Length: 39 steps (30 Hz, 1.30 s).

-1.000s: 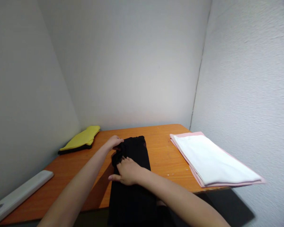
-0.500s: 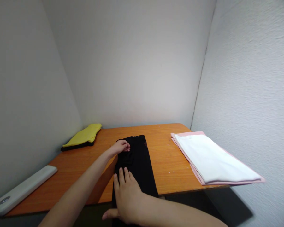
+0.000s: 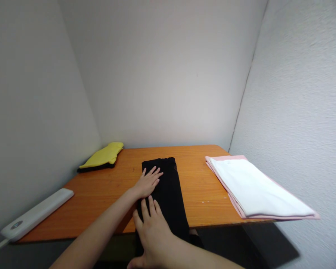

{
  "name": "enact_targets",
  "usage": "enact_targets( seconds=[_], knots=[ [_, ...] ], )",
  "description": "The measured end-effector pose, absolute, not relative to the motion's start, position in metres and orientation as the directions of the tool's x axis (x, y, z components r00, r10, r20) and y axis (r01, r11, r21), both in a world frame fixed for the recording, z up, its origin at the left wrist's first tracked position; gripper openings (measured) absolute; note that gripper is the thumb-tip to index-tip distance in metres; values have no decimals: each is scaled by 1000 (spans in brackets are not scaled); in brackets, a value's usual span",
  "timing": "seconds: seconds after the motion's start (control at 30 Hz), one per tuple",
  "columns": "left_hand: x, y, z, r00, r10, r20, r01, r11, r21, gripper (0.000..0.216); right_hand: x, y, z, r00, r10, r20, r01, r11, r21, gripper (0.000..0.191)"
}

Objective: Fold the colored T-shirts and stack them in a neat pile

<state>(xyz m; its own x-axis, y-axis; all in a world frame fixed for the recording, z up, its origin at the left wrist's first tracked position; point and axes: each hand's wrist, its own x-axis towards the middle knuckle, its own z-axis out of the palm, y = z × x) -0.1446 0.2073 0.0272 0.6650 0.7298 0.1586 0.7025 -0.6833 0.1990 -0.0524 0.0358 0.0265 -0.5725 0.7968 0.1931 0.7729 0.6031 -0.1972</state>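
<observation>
A long black folded garment, probably trousers (image 3: 170, 198), lies in the middle of the wooden table, its gathered top edge toward the wall. Its near end hangs over the table's front edge. My left hand (image 3: 148, 183) rests flat on the upper part of the black cloth, fingers spread. Closer to me, my right hand (image 3: 154, 228) lies on the cloth near the table edge, fingers apart and thumb stretched to the left. Neither hand grips anything. My right hand and forearm hide part of the cloth's lower end.
A folded white cloth (image 3: 257, 186) lies on a pink cloth (image 3: 226, 158) at the table's right. At the back left sits a yellow cloth (image 3: 103, 155) on a black one (image 3: 96, 167). A white power strip (image 3: 39, 215) with a cord lies front left. Walls enclose the table (image 3: 190, 151).
My left hand has gone from curled fingers at the cloth's left edge to lying flat with fingers spread. The cloth's upper part now looks flatter. My right hand has barely moved.
</observation>
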Motion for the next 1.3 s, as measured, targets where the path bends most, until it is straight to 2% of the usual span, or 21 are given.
enact_targets(
  seconds=[0.1,0.23,0.3,0.4,0.5,0.57,0.63,0.73,0.83,1.0,1.07,1.2,1.3],
  knots=[
    [-143,208,30,664,730,161,704,-683,195,43,-45,33,34,-613,765,198,737,644,-205,117],
    [-145,198,37,657,725,206,696,-689,203,44,-26,13,54,-726,663,183,601,740,-301,94],
    [-153,190,44,650,700,298,681,-710,182,45,-10,-2,65,-745,641,185,557,750,-357,83],
    [-175,176,56,621,627,471,645,-750,149,46,25,-17,72,-705,686,181,601,713,-361,82],
    [-201,165,65,622,603,498,611,-773,173,41,63,-16,68,-653,744,142,695,663,-277,92],
    [-216,159,68,652,606,456,592,-782,192,37,84,-9,62,-630,768,118,741,640,-203,101],
    [-225,152,70,705,584,402,564,-805,181,42,98,0,55,-621,776,107,766,631,-127,105],
    [-230,140,68,806,503,311,497,-861,105,50,103,10,42,-637,761,124,766,643,-10,92],
    [-230,130,62,864,443,239,447,-894,42,48,98,15,28,-671,719,179,740,666,97,75],
    [-236,122,52,859,456,231,465,-885,21,43,97,19,12,-682,688,250,729,665,159,75],
    [-240,115,54,863,444,240,447,-893,42,45,99,18,9,-681,667,303,729,658,190,67],
    [-242,84,60,890,420,177,422,-906,29,67,105,14,5,-701,577,419,701,663,261,45],
    [-236,61,46,897,411,165,426,-902,-71,85,108,8,6,-709,539,454,681,691,242,39]
  ],
)
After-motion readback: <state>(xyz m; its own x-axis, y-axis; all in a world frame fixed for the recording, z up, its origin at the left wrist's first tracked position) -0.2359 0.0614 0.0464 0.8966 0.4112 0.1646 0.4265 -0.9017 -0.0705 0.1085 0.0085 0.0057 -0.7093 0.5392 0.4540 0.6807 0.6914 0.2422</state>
